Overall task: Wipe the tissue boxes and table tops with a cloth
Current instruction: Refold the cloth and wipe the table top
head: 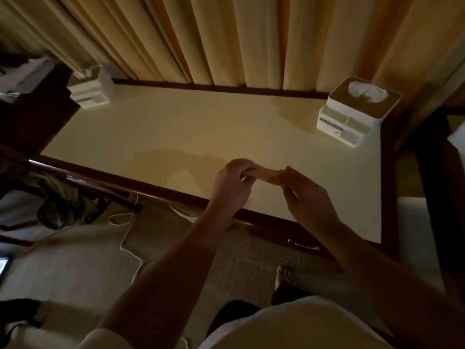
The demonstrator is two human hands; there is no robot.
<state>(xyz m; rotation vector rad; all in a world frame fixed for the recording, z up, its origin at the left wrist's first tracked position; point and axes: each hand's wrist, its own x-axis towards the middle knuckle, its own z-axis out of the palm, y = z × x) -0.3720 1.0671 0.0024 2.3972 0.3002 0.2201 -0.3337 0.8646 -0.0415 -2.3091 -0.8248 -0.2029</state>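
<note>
Head view: long pleated tan curtains (226, 34) hang behind the far edge of the table. The wide cream-topped table with a dark wood border (176, 127) fills the middle of the scene. A white tiered plastic tissue box with a tissue poking out of its top (362, 109) stands on the table's far right corner. A second white tiered tissue box (93, 90) stands on the far left corner, well apart from the first. Over the table's near edge, the left hand (231, 187) has its fingers curled around one end of a small tan cloth (269, 176). The right hand (307, 197) pinches the other end between fingers and thumb. The cloth is stretched between the two hands, just above the table top.
</note>
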